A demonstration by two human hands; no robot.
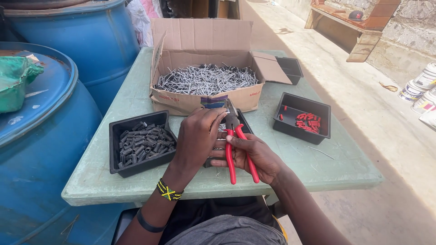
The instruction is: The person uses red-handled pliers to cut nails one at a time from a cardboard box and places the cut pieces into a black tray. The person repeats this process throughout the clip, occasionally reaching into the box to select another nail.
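Work at the pliers. The right hand [254,156] was closed around the red handles of the pliers [236,145], nose pointing away from the person. The left hand [197,136] was curled at the nose, fingertips pinched on something too small to make out. Both hands hovered over a black tray [245,124] at the near edge of the counter [136,90]. Left of the left hand sat a tray of dark sleeves [141,141]; right of the right hand, a tray of red sleeves [306,120]; beyond both, a cardboard box of nails [204,79]. A steady squeeze with fingertips kept clear of the nose would probably serve best.
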